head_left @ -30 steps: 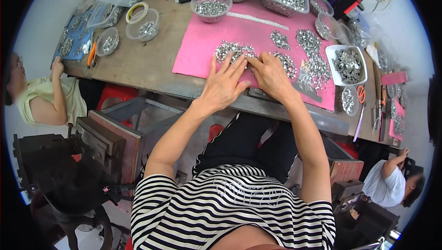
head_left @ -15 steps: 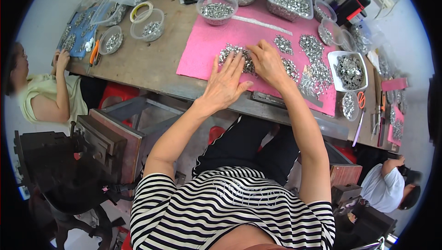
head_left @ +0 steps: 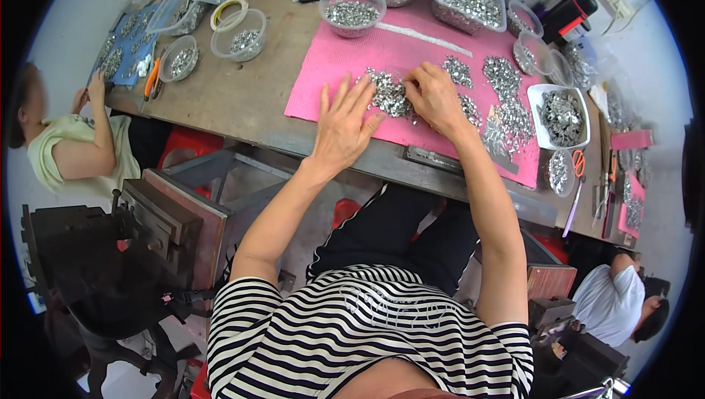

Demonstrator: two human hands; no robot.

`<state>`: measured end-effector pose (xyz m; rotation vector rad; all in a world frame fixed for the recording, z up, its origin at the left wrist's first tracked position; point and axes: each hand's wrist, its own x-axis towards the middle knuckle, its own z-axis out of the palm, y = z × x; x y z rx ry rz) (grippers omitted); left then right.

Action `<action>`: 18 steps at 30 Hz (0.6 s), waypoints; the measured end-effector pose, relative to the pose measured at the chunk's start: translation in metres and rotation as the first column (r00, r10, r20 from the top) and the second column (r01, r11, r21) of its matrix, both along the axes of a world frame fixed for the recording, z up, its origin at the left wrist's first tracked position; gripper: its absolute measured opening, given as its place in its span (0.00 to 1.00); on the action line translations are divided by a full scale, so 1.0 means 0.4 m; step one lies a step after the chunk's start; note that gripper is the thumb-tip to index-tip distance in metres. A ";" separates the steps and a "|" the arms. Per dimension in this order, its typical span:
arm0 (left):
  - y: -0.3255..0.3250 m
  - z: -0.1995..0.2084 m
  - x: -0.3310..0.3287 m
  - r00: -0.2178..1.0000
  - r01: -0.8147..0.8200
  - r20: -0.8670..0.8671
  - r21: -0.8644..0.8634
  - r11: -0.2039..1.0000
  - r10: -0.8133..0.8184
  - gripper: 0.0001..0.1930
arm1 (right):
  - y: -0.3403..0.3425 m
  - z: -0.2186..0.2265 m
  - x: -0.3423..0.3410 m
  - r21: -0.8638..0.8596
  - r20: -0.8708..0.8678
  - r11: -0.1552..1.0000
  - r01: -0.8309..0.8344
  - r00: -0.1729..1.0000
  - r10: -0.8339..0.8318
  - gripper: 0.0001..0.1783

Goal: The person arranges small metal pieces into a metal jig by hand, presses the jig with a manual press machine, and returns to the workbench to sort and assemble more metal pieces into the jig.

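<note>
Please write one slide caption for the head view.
Left hand and right hand at a heap of silvery pieces on a pink mat.

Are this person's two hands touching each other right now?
Apart. The head view shows a gap between the left hand and the right hand, with a pile of shiny silvery pieces visible between them.

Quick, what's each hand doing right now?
Left hand: open, spread beside the metal pieces.
Right hand: curled at those pieces; whether it holds any can't be told.
</note>
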<state>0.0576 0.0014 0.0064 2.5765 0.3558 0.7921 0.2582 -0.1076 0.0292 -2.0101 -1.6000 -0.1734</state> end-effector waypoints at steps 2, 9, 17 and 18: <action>0.005 -0.010 0.002 0.997 -0.070 -0.023 0.024 0.997 0.071 0.30 | 0.003 0.006 -0.006 0.013 0.004 1.000 -0.012 1.000 0.012 0.06; -0.002 -0.017 -0.005 0.994 -0.039 -0.099 0.086 0.996 0.047 0.29 | 0.014 0.017 -0.047 0.029 0.005 0.997 -0.075 0.997 0.075 0.11; 0.002 -0.015 -0.014 0.998 0.020 -0.062 0.055 0.998 -0.016 0.29 | -0.020 0.028 -0.039 -0.075 0.060 0.993 -0.093 0.993 0.097 0.08; 0.002 -0.014 -0.016 0.998 0.017 -0.062 0.054 0.998 -0.014 0.29 | -0.025 0.030 -0.035 -0.075 0.047 0.993 -0.096 0.994 0.100 0.07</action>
